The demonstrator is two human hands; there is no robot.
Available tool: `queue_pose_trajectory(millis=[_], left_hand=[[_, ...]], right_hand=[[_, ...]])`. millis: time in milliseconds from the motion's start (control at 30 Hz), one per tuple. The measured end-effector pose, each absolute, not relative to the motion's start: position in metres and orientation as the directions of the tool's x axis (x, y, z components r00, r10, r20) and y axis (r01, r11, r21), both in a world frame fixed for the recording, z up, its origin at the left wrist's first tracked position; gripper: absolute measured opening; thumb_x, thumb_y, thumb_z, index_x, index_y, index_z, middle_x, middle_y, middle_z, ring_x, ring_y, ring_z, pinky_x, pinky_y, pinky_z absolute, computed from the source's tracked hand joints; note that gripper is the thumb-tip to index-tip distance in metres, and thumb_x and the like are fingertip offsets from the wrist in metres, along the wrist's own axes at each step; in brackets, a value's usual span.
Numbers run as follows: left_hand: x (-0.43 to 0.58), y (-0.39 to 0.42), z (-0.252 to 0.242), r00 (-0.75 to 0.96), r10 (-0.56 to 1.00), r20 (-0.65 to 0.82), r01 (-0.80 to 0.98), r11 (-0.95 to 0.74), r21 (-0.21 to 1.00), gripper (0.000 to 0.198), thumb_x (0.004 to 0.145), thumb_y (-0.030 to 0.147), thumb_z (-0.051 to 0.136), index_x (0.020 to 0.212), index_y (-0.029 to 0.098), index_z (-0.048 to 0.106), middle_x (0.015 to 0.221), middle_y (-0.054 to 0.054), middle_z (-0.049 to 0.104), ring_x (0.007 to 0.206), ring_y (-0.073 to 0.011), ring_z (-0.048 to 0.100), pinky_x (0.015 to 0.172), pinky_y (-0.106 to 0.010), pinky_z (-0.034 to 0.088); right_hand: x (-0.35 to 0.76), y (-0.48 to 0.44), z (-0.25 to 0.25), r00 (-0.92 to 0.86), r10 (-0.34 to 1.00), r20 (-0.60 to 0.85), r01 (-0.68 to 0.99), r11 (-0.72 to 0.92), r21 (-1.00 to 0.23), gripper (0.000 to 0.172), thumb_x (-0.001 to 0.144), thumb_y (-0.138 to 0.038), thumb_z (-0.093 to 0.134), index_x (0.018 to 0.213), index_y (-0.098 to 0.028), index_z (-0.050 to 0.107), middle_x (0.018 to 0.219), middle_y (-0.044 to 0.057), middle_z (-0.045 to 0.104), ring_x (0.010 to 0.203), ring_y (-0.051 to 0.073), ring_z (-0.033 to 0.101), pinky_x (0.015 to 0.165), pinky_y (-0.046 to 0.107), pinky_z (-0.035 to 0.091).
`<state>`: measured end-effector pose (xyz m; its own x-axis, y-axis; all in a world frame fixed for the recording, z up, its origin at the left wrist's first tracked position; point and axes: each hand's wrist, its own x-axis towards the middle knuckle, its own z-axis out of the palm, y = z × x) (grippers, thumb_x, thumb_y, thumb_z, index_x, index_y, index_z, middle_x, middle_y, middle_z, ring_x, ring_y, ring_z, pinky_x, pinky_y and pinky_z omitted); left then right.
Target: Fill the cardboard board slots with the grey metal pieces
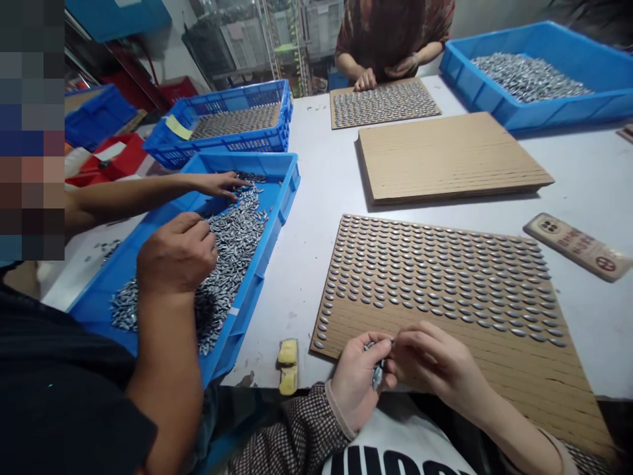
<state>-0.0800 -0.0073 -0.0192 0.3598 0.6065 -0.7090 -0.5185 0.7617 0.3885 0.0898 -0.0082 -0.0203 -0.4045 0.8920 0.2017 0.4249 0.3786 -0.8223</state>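
Note:
My left hand (357, 377) is closed around a small bunch of silvery oval metal pieces (378, 376) at the near edge of a slotted cardboard board (445, 369). My right hand (435, 366) touches it, fingers pinched at the same bunch; what the pinch holds is too small to make out. Rows of the same metal pieces (445, 277) stand in the board's slots across its far two thirds. The nearest rows are bare cardboard.
A blue bin (277, 218) of loose metal pieces sits on the left, with a co-worker's hand (175, 254) and another person's hand (217, 185) in it. Beyond lie a bare board (450, 158), a filled board (383, 102) under a third person's hands, more blue bins (539, 76) and a flat printed card (576, 245).

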Motion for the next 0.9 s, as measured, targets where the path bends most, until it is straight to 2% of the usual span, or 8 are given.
queue_pose_trajectory(millis=[67,133,233,300,367,533,700,900], left_hand=[[-0.081,-0.002,-0.016,0.369,0.592,-0.717,-0.514,0.772,0.374,0.016,0.079,0.024,0.066,0.087,0.012,0.059,0.068,0.000,0.057,0.051,-0.0067,0.051,0.041,-0.016,0.032],[-0.083,0.002,-0.011,0.345,0.605,-0.718,-0.547,0.751,0.370,0.018,0.082,0.027,0.062,0.091,0.012,0.059,0.074,-0.003,0.062,0.054,-0.0091,0.056,0.043,-0.018,0.036],[-0.083,0.001,-0.007,0.296,0.611,-0.734,-0.644,0.696,0.319,0.025,0.087,0.031,0.054,0.102,0.012,0.057,0.088,-0.009,0.067,0.069,-0.0162,0.066,0.058,-0.024,0.049],[-0.082,-0.004,-0.007,0.344,0.550,-0.761,-0.655,0.721,0.226,0.026,0.088,0.030,0.051,0.105,0.010,0.057,0.092,-0.012,0.067,0.075,-0.0194,0.068,0.067,-0.029,0.051],[-0.080,-0.010,-0.008,0.383,0.527,-0.759,-0.631,0.749,0.201,0.026,0.089,0.028,0.050,0.105,0.009,0.057,0.091,-0.013,0.067,0.075,-0.0203,0.068,0.069,-0.030,0.051],[-0.082,-0.013,-0.008,0.360,0.622,-0.695,-0.601,0.725,0.338,0.026,0.087,0.029,0.057,0.104,0.009,0.060,0.089,-0.011,0.066,0.073,-0.0160,0.065,0.068,-0.027,0.049],[-0.086,-0.012,-0.011,0.345,0.616,-0.708,-0.570,0.737,0.363,0.027,0.082,0.027,0.066,0.102,0.009,0.064,0.083,-0.005,0.059,0.070,-0.0094,0.056,0.065,-0.022,0.045],[-0.086,-0.013,-0.014,0.353,0.626,-0.696,-0.565,0.735,0.375,0.030,0.082,0.027,0.065,0.106,0.008,0.066,0.081,-0.004,0.055,0.067,-0.0079,0.050,0.056,-0.019,0.037]], right_hand=[[0.093,-0.007,-0.022,-0.377,0.893,0.244,0.458,0.409,-0.789,0.016,0.093,-0.018,0.051,0.105,-0.022,0.060,0.093,0.006,0.064,0.082,0.016,0.062,0.067,0.026,0.051],[0.096,-0.004,-0.026,-0.291,0.920,0.261,0.503,0.379,-0.776,0.015,0.093,-0.020,0.052,0.105,-0.022,0.061,0.091,0.006,0.066,0.081,0.017,0.063,0.067,0.026,0.052],[0.097,0.004,-0.036,-0.193,0.940,0.280,0.562,0.340,-0.754,0.014,0.093,-0.021,0.052,0.104,-0.022,0.061,0.091,0.005,0.068,0.080,0.017,0.065,0.067,0.027,0.053],[0.094,0.010,-0.045,-0.202,0.929,0.311,0.608,0.368,-0.704,0.014,0.094,-0.020,0.050,0.103,-0.021,0.061,0.090,0.005,0.068,0.079,0.016,0.065,0.067,0.027,0.053],[0.089,0.016,-0.055,-0.220,0.915,0.338,0.671,0.393,-0.629,0.016,0.095,-0.018,0.047,0.102,-0.020,0.062,0.090,0.005,0.068,0.079,0.016,0.064,0.068,0.027,0.052],[0.083,0.021,-0.065,-0.237,0.911,0.337,0.763,0.389,-0.517,0.020,0.096,-0.018,0.045,0.100,-0.017,0.065,0.090,0.007,0.067,0.082,0.017,0.061,0.069,0.027,0.048],[0.084,0.020,-0.060,-0.295,0.911,0.287,0.890,0.372,-0.264,0.021,0.095,-0.017,0.046,0.094,-0.018,0.067,0.087,0.006,0.064,0.078,0.016,0.058,0.064,0.024,0.040],[0.083,0.024,-0.057,-0.336,0.911,0.239,0.902,0.384,-0.196,0.021,0.094,-0.016,0.046,0.092,-0.017,0.066,0.082,0.006,0.062,0.071,0.015,0.057,0.057,0.024,0.037]])
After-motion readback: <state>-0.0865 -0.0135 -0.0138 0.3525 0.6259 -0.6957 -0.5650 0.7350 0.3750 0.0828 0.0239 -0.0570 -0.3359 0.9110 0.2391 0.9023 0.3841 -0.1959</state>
